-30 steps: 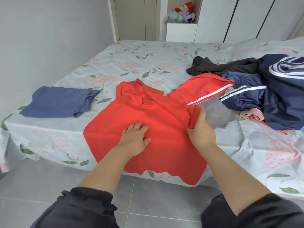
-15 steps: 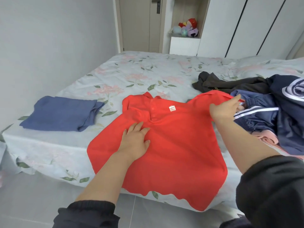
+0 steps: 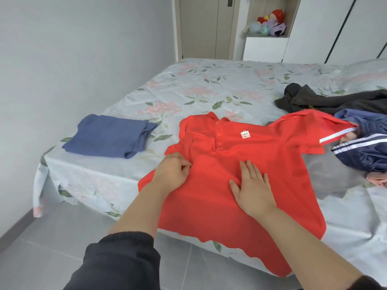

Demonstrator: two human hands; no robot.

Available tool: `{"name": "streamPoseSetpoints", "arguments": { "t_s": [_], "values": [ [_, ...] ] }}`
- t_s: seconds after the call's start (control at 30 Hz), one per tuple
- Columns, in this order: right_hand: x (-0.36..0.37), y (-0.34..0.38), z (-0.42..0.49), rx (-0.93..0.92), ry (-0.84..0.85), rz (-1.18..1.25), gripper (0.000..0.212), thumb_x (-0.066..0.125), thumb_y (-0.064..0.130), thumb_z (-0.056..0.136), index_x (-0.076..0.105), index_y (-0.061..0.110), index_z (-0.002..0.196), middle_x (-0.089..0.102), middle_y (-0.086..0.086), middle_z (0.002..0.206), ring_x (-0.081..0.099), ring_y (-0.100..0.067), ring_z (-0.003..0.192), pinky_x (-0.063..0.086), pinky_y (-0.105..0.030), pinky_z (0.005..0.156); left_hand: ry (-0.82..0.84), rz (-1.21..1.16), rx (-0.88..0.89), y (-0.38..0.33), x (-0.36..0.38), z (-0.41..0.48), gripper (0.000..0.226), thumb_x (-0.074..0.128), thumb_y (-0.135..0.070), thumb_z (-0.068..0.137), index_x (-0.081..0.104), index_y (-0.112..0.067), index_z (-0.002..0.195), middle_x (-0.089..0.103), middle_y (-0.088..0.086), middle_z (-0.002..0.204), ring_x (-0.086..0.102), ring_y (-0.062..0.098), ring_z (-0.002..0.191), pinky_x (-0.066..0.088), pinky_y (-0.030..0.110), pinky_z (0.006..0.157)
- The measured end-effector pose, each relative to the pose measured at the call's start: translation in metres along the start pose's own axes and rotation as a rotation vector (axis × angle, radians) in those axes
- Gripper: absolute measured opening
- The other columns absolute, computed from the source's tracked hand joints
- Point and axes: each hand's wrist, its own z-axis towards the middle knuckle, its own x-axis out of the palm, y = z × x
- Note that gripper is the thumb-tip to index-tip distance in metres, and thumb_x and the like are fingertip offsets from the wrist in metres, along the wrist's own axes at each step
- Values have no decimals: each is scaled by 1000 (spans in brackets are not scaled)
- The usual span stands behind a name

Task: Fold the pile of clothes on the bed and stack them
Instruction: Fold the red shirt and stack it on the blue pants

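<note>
A red polo shirt (image 3: 251, 155) lies face up and spread out on the near edge of the bed, its hem hanging over the side. My left hand (image 3: 173, 172) pinches the shirt's left side near the sleeve. Flat on the shirt's middle rests my right hand (image 3: 252, 187), fingers straight. The right sleeve with a white stripe reaches toward a pile of unfolded clothes (image 3: 364, 147) at the right: navy striped, dark grey, grey and pink pieces. A folded blue garment (image 3: 111, 139) sits at the left of the bed.
The bed (image 3: 209, 88) has a floral sheet and open room behind the shirt. A grey wall runs along the left, tiled floor (image 3: 41, 248) lies below. A door, a shelf with plush toys (image 3: 270, 24) and white wardrobes stand at the back.
My right hand has left the right sleeve and come back to press the shirt's middle. My left hand has slid left from the middle and now pinches the left side.
</note>
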Motion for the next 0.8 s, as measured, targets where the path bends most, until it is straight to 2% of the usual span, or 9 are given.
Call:
{"name": "streamPoseSetpoints", "arguments": {
  "t_s": [0.1, 0.27, 0.4, 0.47, 0.53, 0.57, 0.67, 0.73, 0.8],
  "values": [
    [2, 1, 0, -22, -21, -5, 69, 29, 52, 95, 13, 17, 152, 14, -4, 159, 10, -19, 147, 11, -43, 118, -12, -59, 7, -6, 5, 1, 31, 49, -9, 90, 71, -17, 111, 69, 1, 109, 62, 21, 103, 44, 28, 92],
    [3, 1, -1, -25, -39, -14, 67, 29, 52, 94, 19, 17, 150, 19, -4, 158, 12, -20, 146, 13, -43, 118, -444, 49, -261, 11, 2, 11, 36, 46, -6, 89, 67, -14, 116, 62, 12, 112, 57, 32, 102, 43, 37, 77],
    [1, 3, -1, -32, -19, -37, 67, 29, 53, 94, 20, 18, 150, 19, -5, 158, 12, -21, 146, 13, -44, 117, -241, -162, -544, 25, 4, 36, 50, 51, -26, 95, 40, -12, 142, 53, 14, 133, 51, 33, 120, 42, 38, 92],
    [1, 4, 0, -43, -4, -39, 67, 29, 53, 93, 19, 18, 150, 18, -5, 158, 11, -21, 146, 12, -45, 118, -141, -118, -543, 28, 7, 46, 41, 54, -31, 93, 54, -11, 128, 59, 12, 126, 54, 32, 116, 43, 36, 87],
    [1, 4, 1, -49, 11, -47, 67, 28, 53, 93, 19, 19, 150, 17, -5, 158, 9, -21, 147, 11, -45, 118, -106, -104, -515, 28, 9, 52, 18, 55, -30, 90, 63, -14, 89, 66, 10, 98, 59, 31, 92, 43, 30, 70],
    [1, 4, 2, -50, 18, -54, 67, 27, 54, 93, 18, 19, 150, 16, -5, 159, 8, -21, 147, 11, -45, 118, -114, -155, -518, 28, 8, 55, 21, 56, -28, 89, 58, -14, 74, 64, 9, 82, 57, 29, 80, 41, 28, 63],
    [0, 5, 4, -49, 43, -67, 68, 26, 54, 93, 15, 19, 151, 12, -4, 159, 6, -21, 147, 9, -46, 118, -261, -677, -732, 29, -4, 63, 33, 58, -22, 89, 48, -14, 58, 53, 6, 58, 50, 23, 55, 38, 24, 52],
    [0, 6, 6, -46, 45, -73, 68, 26, 54, 93, 15, 20, 151, 11, -4, 159, 5, -21, 147, 9, -46, 118, -442, -1275, -862, 34, -20, 65, 28, 55, -16, 94, 47, -15, 67, 50, 1, 52, 43, 10, 34, 33, 16, 37],
    [0, 7, 6, -38, 43, -76, 68, 26, 54, 93, 15, 20, 151, 12, -3, 159, 6, -21, 147, 10, -46, 118, -671, -1541, -830, 43, -40, 64, 9, 51, -15, 97, 57, -12, 91, 61, 2, 71, 54, 3, 42, 43, 15, 40]
  ]
}}
